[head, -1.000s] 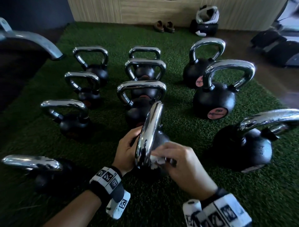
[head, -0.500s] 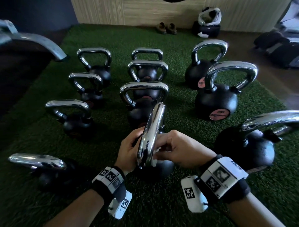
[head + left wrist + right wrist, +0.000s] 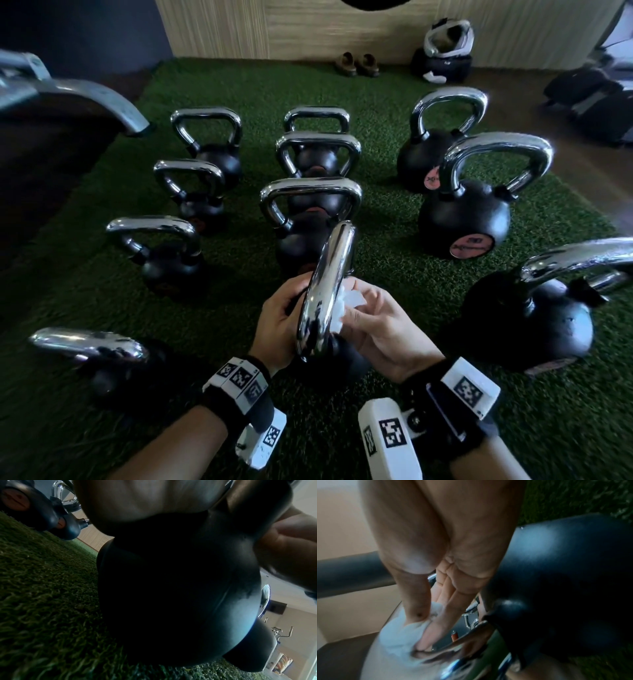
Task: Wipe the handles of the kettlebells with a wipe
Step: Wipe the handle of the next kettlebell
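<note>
A crumpled white wipe (image 3: pixel 344 306) is pinched in the grip of the right hand (image 3: pixel 383 329), thumb and fingers closed on it, and is pressed against the right-hand face of the chrome handle (image 3: pixel 329 284) of the nearest kettlebell (image 3: pixel 180 588). In the right wrist view the wipe (image 3: pixel 402 635) is seen bunched between thumb and fingertips, hard against the bright metal. On the opposite face, the handle's lower part is clasped by the left hand (image 3: pixel 281 322), fingers curled toward it, so that the weight is steadied; exactly how far the fingers wrap is hidden by the handle itself. The handle is presented edge-on in the head view, its long axis running up and away from the person, and the wipe is set low on that arc, near where it meets the black ball. The unwiped stretch is therefore judged to lie above and beyond the grip, and the coming stroke is expected to travel along the bar toward its top, with the right hand the nearer and only hand fitted for it. The kettlebell is stood on the green turf (image 3: pixel 394 267), with other kettlebells (image 3: pixel 464 216) ranged in rows behind and to both sides, well apart from the hands.
</note>
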### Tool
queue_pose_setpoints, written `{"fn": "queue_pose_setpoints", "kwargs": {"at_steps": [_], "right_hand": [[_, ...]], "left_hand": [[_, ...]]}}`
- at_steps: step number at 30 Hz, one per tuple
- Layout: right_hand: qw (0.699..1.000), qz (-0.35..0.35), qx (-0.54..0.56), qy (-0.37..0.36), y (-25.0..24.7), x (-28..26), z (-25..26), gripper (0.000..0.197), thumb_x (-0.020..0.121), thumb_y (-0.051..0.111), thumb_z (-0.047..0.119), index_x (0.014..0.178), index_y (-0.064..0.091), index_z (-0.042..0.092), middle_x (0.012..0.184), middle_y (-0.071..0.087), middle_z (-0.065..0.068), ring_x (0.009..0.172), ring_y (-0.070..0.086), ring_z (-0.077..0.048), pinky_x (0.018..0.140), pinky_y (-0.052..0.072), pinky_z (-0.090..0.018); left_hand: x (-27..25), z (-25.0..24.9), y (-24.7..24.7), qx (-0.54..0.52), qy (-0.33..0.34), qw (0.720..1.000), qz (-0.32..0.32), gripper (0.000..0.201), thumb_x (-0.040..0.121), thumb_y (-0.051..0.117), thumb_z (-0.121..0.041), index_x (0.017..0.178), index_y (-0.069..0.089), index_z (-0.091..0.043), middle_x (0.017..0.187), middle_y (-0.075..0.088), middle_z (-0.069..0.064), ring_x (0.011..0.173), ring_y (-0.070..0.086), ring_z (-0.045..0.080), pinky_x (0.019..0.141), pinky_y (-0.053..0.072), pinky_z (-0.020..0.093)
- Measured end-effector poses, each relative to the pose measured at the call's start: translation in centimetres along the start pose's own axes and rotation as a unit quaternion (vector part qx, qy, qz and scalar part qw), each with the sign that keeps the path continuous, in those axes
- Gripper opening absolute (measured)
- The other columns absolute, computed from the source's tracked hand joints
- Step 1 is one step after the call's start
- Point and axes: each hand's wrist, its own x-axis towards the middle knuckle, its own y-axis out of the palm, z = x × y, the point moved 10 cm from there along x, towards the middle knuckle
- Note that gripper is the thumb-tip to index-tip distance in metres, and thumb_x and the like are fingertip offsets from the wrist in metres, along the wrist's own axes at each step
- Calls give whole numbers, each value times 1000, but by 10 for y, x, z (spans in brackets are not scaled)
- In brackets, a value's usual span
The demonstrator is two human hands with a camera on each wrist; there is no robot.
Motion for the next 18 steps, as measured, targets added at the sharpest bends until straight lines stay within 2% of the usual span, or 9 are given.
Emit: {"fn": "queue_pose_setpoints", "kwargs": {"at_steps": [1,3,5,7,9,10,12,15,18], "right_hand": [[1000,11,-11,-15,-1,0,2,19,79,73,-1,98,74,4,86,73,-22,70,74,-25,65,62,-30],[998,1,-55,-42,-3,5,9,25,70,83,2,93,74,7,85,73,-22,70,73,-25,65,61,-31],[993,-42,-63,-89,-13,10,22,40,57,97,11,90,75,7,85,74,-21,70,73,-25,66,63,-33],[982,-94,-89,-141,-19,11,39,41,52,98,15,85,74,8,83,76,-17,69,74,-21,67,63,-30],[957,-141,-171,-187,-23,7,55,35,58,90,2,85,68,2,83,78,-14,72,74,-18,70,63,-29],[940,-162,-219,-203,-21,3,61,33,61,88,-6,85,66,0,83,78,-12,74,74,-18,72,63,-28],[901,-203,-310,-228,-15,-7,67,33,64,88,-13,79,65,7,83,78,-11,76,74,-18,74,62,-29],[849,-252,-389,-255,-6,-14,72,37,66,87,-9,72,65,19,74,76,-4,69,72,-13,67,60,-25],[811,-317,-412,-268,-14,-7,86,33,69,84,-4,66,65,22,67,72,6,59,65,-3,57,53,-20]], "left_hand": [[0,0,0,6,8,1000,-2,32,73,62,-51,99,75,-38,93,77,-16,92,71,3,93,52,42],[0,0,-5,-6,29,999,-16,31,76,72,-57,100,79,-38,100,76,-5,101,69,22,100,51,52],[1,1,-6,-8,39,999,-15,34,76,75,-59,102,79,-37,103,77,-4,106,67,31,101,51,51],[1,1,-8,14,48,998,-24,28,80,71,-49,106,77,-38,108,77,-3,111,68,31,102,52,53],[0,0,-10,17,51,998,-34,29,82,72,-48,109,77,-39,116,76,4,115,68,33,106,50,57],[0,-1,-10,20,53,998,-33,28,83,71,-47,109,77,-40,116,75,4,115,68,32,105,50,55],[0,-2,-11,42,63,996,-38,27,84,66,-42,108,75,-47,113,77,-5,111,70,20,100,52,43],[-1,-7,-8,69,78,994,-31,29,87,65,-37,110,72,-53,115,76,-13,110,70,11,97,52,32],[0,-5,-8,72,72,994,-34,34,88,67,-34,110,70,-59,118,74,-18,114,68,9,100,50,32]]}}
